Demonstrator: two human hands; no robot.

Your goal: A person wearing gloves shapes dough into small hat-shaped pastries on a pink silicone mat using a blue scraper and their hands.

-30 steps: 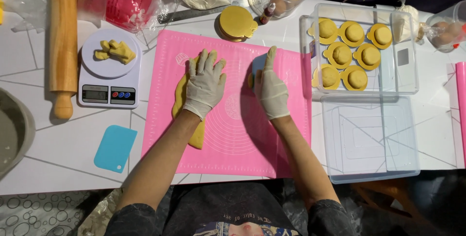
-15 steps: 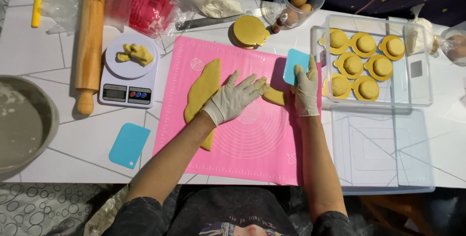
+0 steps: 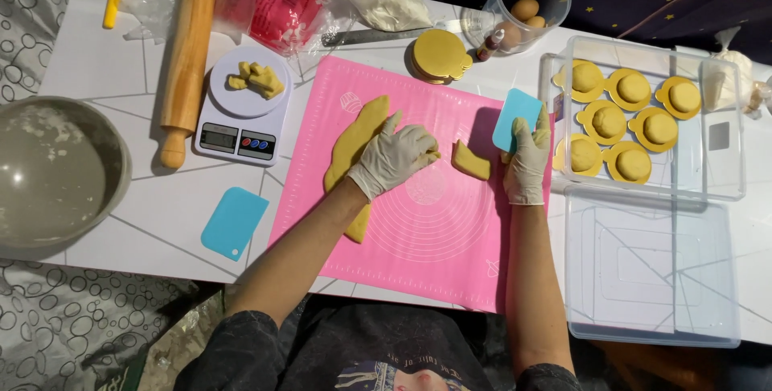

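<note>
cut dough piece (image 3: 472, 161) now apart; seven dough balls (image 3: 609, 122).

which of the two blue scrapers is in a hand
The blue scraper on the pink mat, held by the right hand. The other scraper lies untouched on the table below the scale.

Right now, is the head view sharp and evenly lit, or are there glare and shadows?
Head view: sharp, no motion blur on either hand; bright, even light from above; glare spot in the metal bowl; soft shadow beside the blue scraper on the pink mat; slight wide-angle bending at the edges.
</note>
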